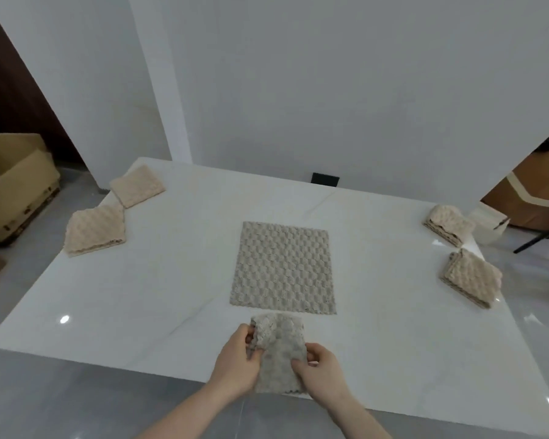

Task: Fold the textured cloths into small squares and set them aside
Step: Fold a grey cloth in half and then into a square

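Note:
A grey textured cloth [278, 350], folded into a narrow strip, lies at the near edge of the white table [171, 274]. My left hand [235, 362] pinches its left edge and my right hand [320, 372] grips its right side lower down. Just beyond it an unfolded grey textured cloth [282, 267] lies flat in the middle of the table. Two beige cloths [95, 231] [137, 186] lie at the far left. Two folded beige stacks [450, 224] [471, 277] sit at the right edge.
A cardboard box [16, 185] stands on the floor left of the table. A white wall panel [330, 90] rises behind the table with a black socket [325, 179] at its foot. A small white box [488, 229] and a dark tripod leg [539, 240] are at the far right.

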`<state>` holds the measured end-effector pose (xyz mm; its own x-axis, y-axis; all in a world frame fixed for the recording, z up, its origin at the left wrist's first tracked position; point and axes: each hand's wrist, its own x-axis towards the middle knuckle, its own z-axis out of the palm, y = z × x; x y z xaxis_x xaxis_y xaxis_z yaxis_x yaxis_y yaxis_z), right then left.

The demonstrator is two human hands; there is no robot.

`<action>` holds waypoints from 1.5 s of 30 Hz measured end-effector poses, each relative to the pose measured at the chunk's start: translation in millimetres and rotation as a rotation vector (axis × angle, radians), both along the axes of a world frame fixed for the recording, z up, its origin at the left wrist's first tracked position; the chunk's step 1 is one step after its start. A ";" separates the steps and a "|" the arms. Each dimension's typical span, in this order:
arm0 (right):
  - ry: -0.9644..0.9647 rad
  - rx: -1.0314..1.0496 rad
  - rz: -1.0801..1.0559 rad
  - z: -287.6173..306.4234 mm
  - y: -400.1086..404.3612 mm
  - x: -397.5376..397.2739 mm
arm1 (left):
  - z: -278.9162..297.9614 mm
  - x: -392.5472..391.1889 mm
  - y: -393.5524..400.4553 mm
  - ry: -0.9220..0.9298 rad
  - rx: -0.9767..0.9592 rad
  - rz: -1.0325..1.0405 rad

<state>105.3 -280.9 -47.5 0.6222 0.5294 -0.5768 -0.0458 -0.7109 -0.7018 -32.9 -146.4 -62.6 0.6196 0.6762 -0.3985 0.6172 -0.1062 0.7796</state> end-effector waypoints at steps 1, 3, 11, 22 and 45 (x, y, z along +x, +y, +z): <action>0.007 0.009 -0.014 15.9 -6.6 -6.4 | 15.8 -6.1 -6.4 -0.012 -0.008 0.007; 0.023 0.035 -0.029 43.6 -20.1 -15.3 | 45.7 -15.9 -16.2 -0.040 -0.025 0.023; 0.049 0.123 -0.093 101.6 -62.4 5.4 | 100.7 -7.9 -45.6 -0.134 -0.107 0.063; 0.092 0.176 0.084 126.6 -127.5 102.2 | 106.8 61.2 -128.4 -0.157 -0.126 0.242; 0.077 0.080 0.142 90.7 -176.3 247.4 | 72.6 197.9 -189.8 -0.033 -0.138 0.136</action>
